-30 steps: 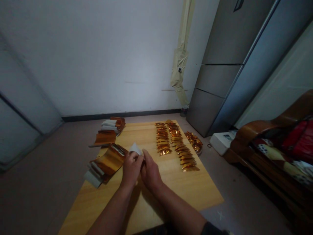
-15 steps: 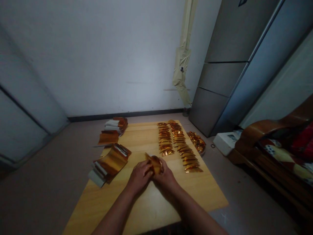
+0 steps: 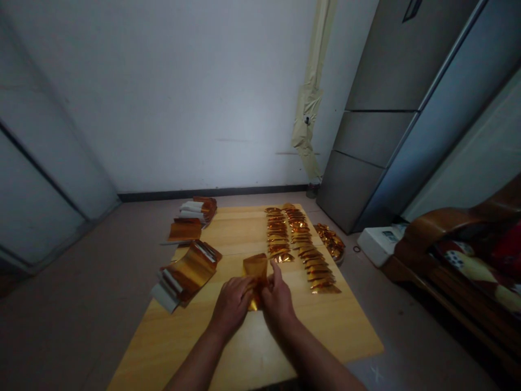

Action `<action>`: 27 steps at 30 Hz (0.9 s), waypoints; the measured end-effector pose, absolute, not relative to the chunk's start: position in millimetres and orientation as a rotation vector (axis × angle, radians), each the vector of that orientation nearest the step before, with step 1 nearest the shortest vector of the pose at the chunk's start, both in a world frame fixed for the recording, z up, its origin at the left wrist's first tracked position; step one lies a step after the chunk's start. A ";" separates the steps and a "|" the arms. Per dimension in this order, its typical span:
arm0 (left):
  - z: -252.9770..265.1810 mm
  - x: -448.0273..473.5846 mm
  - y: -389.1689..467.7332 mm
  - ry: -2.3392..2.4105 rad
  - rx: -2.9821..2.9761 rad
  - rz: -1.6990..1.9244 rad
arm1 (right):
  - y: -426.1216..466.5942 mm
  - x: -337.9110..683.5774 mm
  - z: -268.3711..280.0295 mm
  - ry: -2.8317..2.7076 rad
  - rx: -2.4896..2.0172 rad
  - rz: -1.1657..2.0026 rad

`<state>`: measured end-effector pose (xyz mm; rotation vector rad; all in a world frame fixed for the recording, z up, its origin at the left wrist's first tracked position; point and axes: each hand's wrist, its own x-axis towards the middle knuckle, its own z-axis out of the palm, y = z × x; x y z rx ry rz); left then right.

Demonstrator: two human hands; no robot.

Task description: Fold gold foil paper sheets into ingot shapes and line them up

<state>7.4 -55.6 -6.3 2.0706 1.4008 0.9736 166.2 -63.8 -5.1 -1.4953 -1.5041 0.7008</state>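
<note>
Between my two hands, over the near middle of the wooden table (image 3: 244, 342), is a sheet of gold foil paper (image 3: 255, 266), partly folded. My left hand (image 3: 235, 300) is closed on its left side, fingers curled over the middle. On the right side, my right hand (image 3: 279, 293) grips it with the thumb side, one finger pointing up beside the paper's edge. Part of the paper is hidden under the fingers. Folded gold paper pieces (image 3: 279, 236) lie in overlapping rows to the right. Stacks of flat gold sheets (image 3: 191, 271) lie to the left.
More gold and grey-white sheets (image 3: 191, 212) lie at the table's far left corner. Beyond the right edge, a bowl (image 3: 340, 259) holds shiny gold pieces. A white box (image 3: 376, 244) stands on the floor by a wooden sofa (image 3: 443, 233). A fridge (image 3: 366, 163) stands behind.
The paper, curled up between my fingers before, is now opened out flatter and longer, extending above and below my hands. My right hand has turned, with a finger raised. The view has shifted slightly.
</note>
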 end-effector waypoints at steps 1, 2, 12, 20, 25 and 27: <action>-4.9 7.9 -55.8 1.391 1.939 1.033 | -65.9 164.6 -2.1 -1.579 -1.487 0.588; -3.3 9.0 -56.2 1.379 1.779 1.096 | -68.1 162.8 1.3 -1.661 -1.457 0.456; 28.5 29.7 -61.5 0.972 0.308 1.372 | -82.9 153.6 26.5 -2.165 -1.049 -0.325; 26.1 14.5 -36.1 0.935 0.326 1.202 | -96.3 165.6 8.0 -2.183 -0.940 -0.257; 15.0 14.3 -27.3 0.852 0.603 1.026 | -84.1 190.6 5.2 -2.101 -1.116 -0.105; 12.5 13.5 -21.7 0.835 0.624 0.988 | -80.8 197.4 6.1 -2.183 -1.054 -0.093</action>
